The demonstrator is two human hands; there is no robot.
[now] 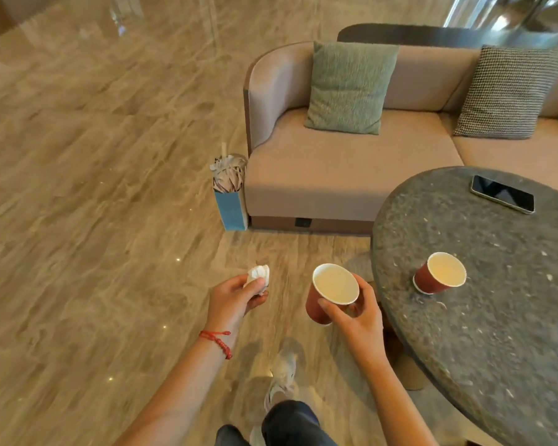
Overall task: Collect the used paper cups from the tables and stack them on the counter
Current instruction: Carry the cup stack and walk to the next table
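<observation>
So the thing the next move hangs on: the second red paper cup (pixel 438 273) sits on the round stone table (pixel 496 333), off to the right and a bit forward of both hands, near the table's left edge. It's standing on its base, mouth up, though the wide lens makes it look tipped. The right hand (pixel 356 313) is clearly the nearer one, just beside the table rim, with the left well apart from it.

Catch is, the right hand is already busy. Its fingers and thumb are curled round another red paper cup (pixel 331 292), held off the table over the floor, mouth tilted toward the camera and looking empty. The left hand (pixel 236 297) is closed on a crumpled white tissue (pixel 259 275).

Best guess: the held cup gets dropped into the table one, or the other way round, since neither hand is free.

Count: two red paper cups, one tissue wad, one phone (pixel 502 193) lying flat at the table's far side, two cushions on the sofa (pixel 335 165), one blue paper bag (pixel 231 209) on the floor against the sofa's end. No counter in sight.
</observation>
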